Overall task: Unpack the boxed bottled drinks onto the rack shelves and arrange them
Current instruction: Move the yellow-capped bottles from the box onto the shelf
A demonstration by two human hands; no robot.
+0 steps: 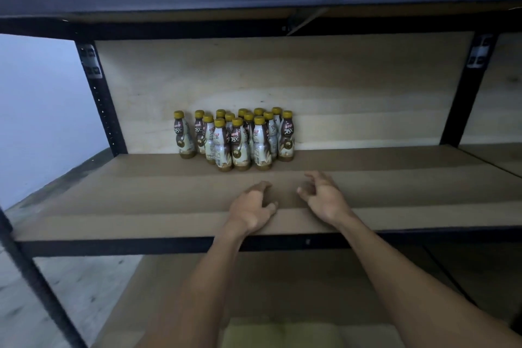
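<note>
Two empty hands at shelf (113, 206) front: left hand (251, 206), right hand (324, 198), fingers (310, 176) loosely curled, gripping nothing; bottles (237, 138) upright, straight ahead near back, slightly left, nearer left hand.

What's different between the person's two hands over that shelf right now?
The left hand sits nearer the front edge of the shelf; the right hand is farther in, toward the bottles. The left hand's fingers look bunched together, while the right hand's are spread apart. Both hands are empty, loosely curled, and stop short of the bottles.
</note>
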